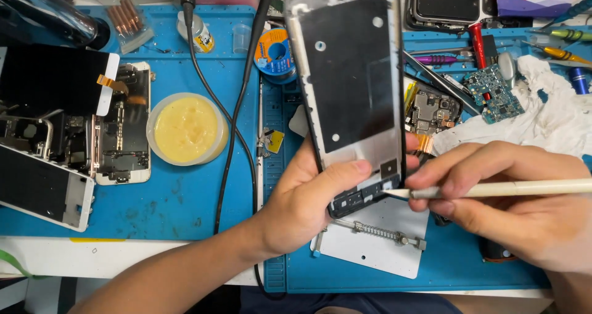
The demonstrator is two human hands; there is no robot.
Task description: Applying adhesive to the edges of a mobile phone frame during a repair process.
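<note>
**Phone frame held upright, tool tip at its lower edge**

Phone frame (348, 86), black with a silver inner plate, stands nearly upright in my left hand (308, 197). My left thumb (345, 172) presses across the lower part of the plate, and the remaining fingers wrap behind the frame, so the hand is closed around it.

My right hand (505, 197) is closed in a pen grip around a cream-coloured tool (493, 189). The tool lies almost level, and its pointed tip meets the lower right corner of the frame, just beside my left thumb.

Directly below the two hands, a white clamp plate (376, 240) with a spring rod lies on the blue work mat (185, 197). Beyond my right hand lie crumpled white tissue (542, 117), a small green circuit board (493, 92) and several screwdrivers (444, 59).

Outward from my left hand sits a round tub of yellow paste (186, 129), with a black cable (231, 135) running between tub and hand. Farther out on that side lie opened phones (120, 129) and white-edged screens (43, 187). A solder spool (274, 52) stands beyond the left hand, close to the frame.
</note>
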